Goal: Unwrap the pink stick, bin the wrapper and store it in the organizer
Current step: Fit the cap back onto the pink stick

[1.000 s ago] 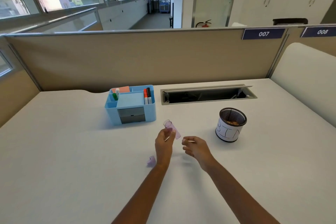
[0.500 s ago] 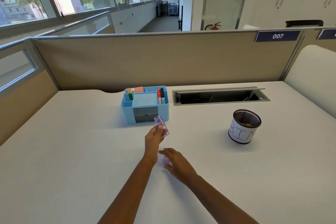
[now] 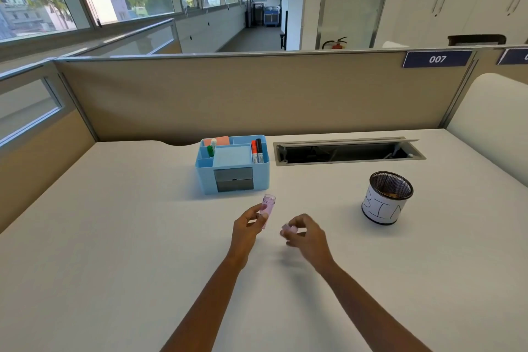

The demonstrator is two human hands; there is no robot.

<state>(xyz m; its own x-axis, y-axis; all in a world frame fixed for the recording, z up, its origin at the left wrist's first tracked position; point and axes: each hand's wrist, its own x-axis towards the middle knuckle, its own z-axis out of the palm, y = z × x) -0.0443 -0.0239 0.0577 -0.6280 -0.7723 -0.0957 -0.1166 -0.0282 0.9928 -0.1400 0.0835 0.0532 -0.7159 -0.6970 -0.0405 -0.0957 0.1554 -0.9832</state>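
Note:
My left hand [image 3: 247, 226] holds the pink stick [image 3: 268, 208] upright by its lower half, its open top pointing toward the organizer. My right hand [image 3: 304, 233] pinches a small pink cap [image 3: 288, 228] just right of the stick, a little above the desk. The blue organizer [image 3: 233, 164] stands behind the hands, holding markers, a green-capped tube and sticky notes. A black mesh bin [image 3: 386, 197] with a white "BIN" label stands to the right, with something brownish inside.
A white desk [image 3: 114, 237] is enclosed by beige partition walls at the back and left. An open cable tray [image 3: 347, 150] is recessed in the desk behind the bin. A white rounded panel [image 3: 497, 123] stands at the right edge.
The right hand reached down to the desk and picked up the small pink cap that lay near the left wrist. The left hand kept holding the stick.

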